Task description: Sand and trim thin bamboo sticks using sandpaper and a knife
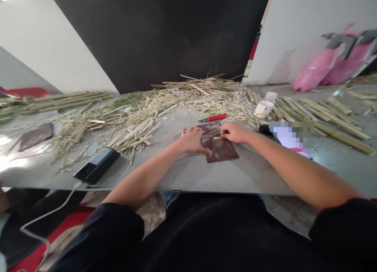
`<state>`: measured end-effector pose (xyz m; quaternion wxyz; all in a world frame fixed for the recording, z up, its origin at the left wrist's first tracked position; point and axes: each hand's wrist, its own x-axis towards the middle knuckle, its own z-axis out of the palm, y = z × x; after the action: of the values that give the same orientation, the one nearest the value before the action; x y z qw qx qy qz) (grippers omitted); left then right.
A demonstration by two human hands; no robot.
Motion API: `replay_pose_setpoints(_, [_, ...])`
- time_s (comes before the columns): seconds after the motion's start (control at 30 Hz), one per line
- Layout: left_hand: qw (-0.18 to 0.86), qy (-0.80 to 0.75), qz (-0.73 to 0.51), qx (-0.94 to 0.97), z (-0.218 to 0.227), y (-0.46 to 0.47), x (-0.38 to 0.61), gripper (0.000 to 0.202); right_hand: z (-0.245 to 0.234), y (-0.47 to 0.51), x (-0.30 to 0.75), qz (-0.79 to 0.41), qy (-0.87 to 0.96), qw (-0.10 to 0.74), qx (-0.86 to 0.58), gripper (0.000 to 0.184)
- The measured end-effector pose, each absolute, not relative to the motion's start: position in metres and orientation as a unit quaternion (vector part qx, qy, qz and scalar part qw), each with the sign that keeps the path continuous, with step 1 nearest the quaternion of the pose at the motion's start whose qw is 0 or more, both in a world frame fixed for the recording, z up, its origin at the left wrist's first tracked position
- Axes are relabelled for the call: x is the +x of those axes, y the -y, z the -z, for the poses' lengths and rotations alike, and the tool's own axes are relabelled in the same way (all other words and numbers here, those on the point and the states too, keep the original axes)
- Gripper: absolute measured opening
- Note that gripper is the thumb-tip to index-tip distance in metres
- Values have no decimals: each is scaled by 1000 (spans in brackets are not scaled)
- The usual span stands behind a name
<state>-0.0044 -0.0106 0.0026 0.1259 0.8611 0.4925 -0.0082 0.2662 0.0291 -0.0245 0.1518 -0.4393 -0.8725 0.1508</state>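
Observation:
A dark brown sheet of sandpaper (pixel 222 151) lies flat on the grey table in front of me, with a pale dusty band across its upper part. My left hand (pixel 194 140) rests on its left edge, fingers spread. At the sheet's right side, my right hand (pixel 234 132) is closed in a pinch on a short, pale bamboo strip (pixel 217 138), which lies against the sandpaper's surface. Just beyond the sheet is a knife with a red handle (pixel 217 117). The fingertips of my right hand are partly hidden from view.
Bamboo shavings and strips (pixel 165 101) are heaped along the back. Split bamboo pieces (pixel 332 113) lie to the right, near a clear bottle (pixel 265 105) and a lit phone (pixel 290 138). A black power bank (pixel 96 165) with a white cable sits left. Pink spray bottles (pixel 316 68) stand back right.

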Motion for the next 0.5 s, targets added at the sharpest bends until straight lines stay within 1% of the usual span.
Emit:
replay_pose_setpoints(0.07, [114, -484, -7, 868, -4, 17, -5, 116, 25, -41, 288, -149, 852, 163, -474, 11])
replay_pose_setpoints(0.1, [102, -470, -23, 877, -5, 22, -5, 108, 25, -46, 296, -155, 845, 169, -483, 11])
replay_pose_setpoints(0.2, [74, -376, -65, 921, -9, 40, 2, 74, 26, -51, 306, -166, 841, 181, -483, 11])
replay_pose_setpoints(0.23, [71, -341, -66, 935, -10, 46, 6, 68, 26, -51, 305, -160, 843, 186, -478, 11])
replay_pose_setpoints(0.33, [59, -290, -29, 955, -16, 59, 20, 56, 26, -50, 301, -128, 846, 205, -475, 12])
replay_pose_setpoints(0.5, [16, -317, 36, 947, -28, 66, 30, 28, 28, -52, 304, -118, 831, 235, -490, 11])
